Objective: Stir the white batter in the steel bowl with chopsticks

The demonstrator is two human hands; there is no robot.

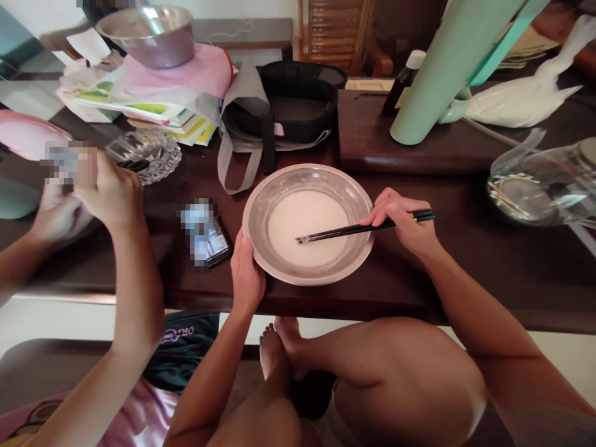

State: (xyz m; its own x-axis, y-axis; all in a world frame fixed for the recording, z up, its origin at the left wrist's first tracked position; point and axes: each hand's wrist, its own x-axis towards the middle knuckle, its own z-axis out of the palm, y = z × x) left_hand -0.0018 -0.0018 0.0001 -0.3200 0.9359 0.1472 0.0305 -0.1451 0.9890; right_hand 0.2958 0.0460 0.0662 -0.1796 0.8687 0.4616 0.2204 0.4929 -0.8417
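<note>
A wide metal bowl (255, 256) stands on the dark wooden table, holding a white, milky liquid (302, 217). My left hand (246, 273) grips the bowl's near left rim, its fingers along the outer wall. In my right hand (405, 217) is a pair of black chopsticks (335, 233), pinched near their upper ends. They slant down to the left across the bowl's right rim, and their tips are at the white liquid near the middle. Some white residue clings to the tips.
A phone (216, 242) lies left of the bowl. Further left are another person's hands (112, 186) and a glass dish (158, 155). Behind stand a black and grey bag (298, 105), a second metal bowl (158, 46) and a green cylinder (447, 74). A clear container (531, 192) is at right.
</note>
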